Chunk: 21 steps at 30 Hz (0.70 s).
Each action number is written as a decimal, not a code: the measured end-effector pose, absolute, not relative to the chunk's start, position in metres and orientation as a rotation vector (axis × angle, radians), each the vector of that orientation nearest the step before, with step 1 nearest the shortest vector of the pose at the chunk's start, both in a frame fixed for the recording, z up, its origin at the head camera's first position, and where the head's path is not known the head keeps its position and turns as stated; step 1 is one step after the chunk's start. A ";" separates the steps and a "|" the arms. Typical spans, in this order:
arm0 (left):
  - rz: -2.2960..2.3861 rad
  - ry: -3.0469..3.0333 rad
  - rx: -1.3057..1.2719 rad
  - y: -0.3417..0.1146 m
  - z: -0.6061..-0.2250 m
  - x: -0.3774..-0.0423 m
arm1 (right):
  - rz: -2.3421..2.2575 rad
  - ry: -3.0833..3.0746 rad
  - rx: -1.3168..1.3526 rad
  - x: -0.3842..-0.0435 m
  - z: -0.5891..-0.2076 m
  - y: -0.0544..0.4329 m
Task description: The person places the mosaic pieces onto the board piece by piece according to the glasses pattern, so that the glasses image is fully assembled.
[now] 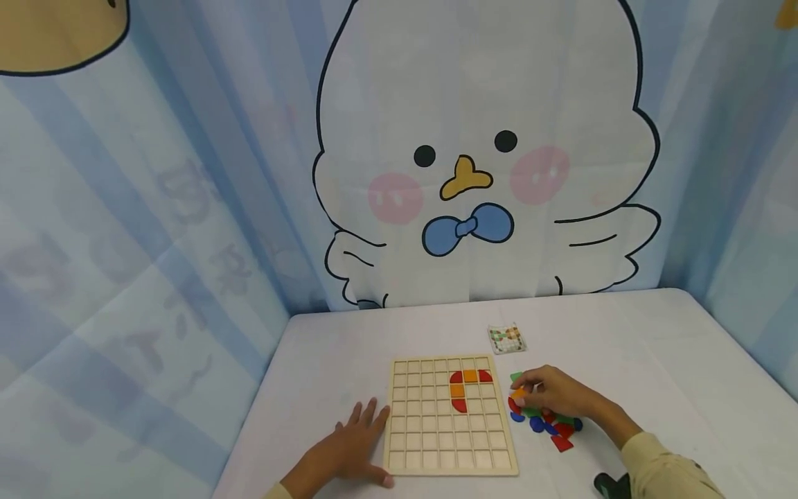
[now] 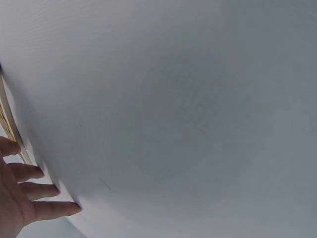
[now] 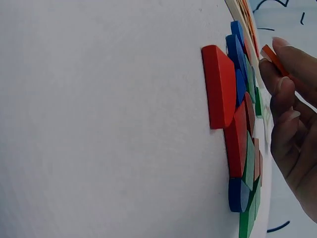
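Note:
A wooden grid board (image 1: 436,438) lies on the white table, with two orange squares (image 1: 458,391) and several red rounded pieces (image 1: 459,405) set in its upper right cells. My left hand (image 1: 357,443) is spread flat at the board's left edge, index finger and thumb right at the frame. My right hand (image 1: 555,394) pinches an orange piece (image 3: 275,59) between thumb and fingertips, over a loose pile to the right of the board. Red pieces (image 3: 218,87), blue pieces (image 3: 237,196) and green pieces (image 1: 532,412) make up that pile.
A small patterned card (image 1: 506,339) lies behind the board at the right. By the right sleeve, a dark object (image 1: 611,485) shows at the table's front. A curtain (image 1: 474,90) with a cartoon bird hangs behind the table.

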<state>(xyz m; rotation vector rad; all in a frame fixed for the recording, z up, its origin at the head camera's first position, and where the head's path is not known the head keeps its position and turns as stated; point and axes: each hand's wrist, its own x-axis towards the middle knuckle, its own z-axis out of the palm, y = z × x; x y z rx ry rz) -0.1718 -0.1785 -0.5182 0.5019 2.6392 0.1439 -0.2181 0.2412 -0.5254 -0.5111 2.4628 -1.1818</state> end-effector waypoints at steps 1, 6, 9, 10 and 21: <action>0.139 2.638 0.496 -0.178 -0.518 -0.172 | -1.185 2.455 -0.526 -0.218 -0.525 0.240; 0.133 2.630 0.478 -0.178 -0.517 -0.174 | -1.190 2.421 -0.576 -0.217 -0.520 0.233; 0.139 2.630 0.484 -0.177 -0.516 -0.173 | -1.202 2.408 -0.571 -0.215 -0.518 0.229; 0.143 2.631 0.489 -0.177 -0.515 -0.173 | -1.207 2.404 -0.561 -0.215 -0.519 0.228; 0.146 2.641 0.524 -0.178 -0.513 -0.169 | -1.271 2.424 -0.610 -0.210 -0.519 0.212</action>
